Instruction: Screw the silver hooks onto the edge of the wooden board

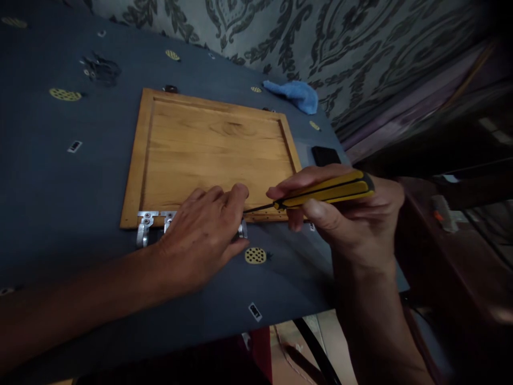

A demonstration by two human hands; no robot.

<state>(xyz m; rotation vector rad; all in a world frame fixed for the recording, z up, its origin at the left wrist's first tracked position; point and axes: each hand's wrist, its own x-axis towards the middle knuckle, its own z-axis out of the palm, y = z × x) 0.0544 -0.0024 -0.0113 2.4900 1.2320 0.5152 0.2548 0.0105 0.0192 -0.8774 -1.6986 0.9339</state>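
A framed wooden panel (216,155), like a cabinet door, lies flat on the table. My right hand (352,214) grips a yellow-and-black screwdriver (324,192). Its thin shaft points left along the panel's near edge, and the tip is hidden behind my left fingers. My left hand (206,230) is closed over that edge around a metal hinge (242,230), of which only a small part shows. Further left, one metal hinge (145,224) is attached at the near corner, and another hinge (168,218) is partly covered by my left hand.
The table has a blue-grey cloth (72,198) with a pineapple print. A blue rag (294,95) and a black flat object (326,156) lie beyond the panel. Small dark metal pieces (100,69) sit at the back left. A patterned wall (272,32) rises behind.
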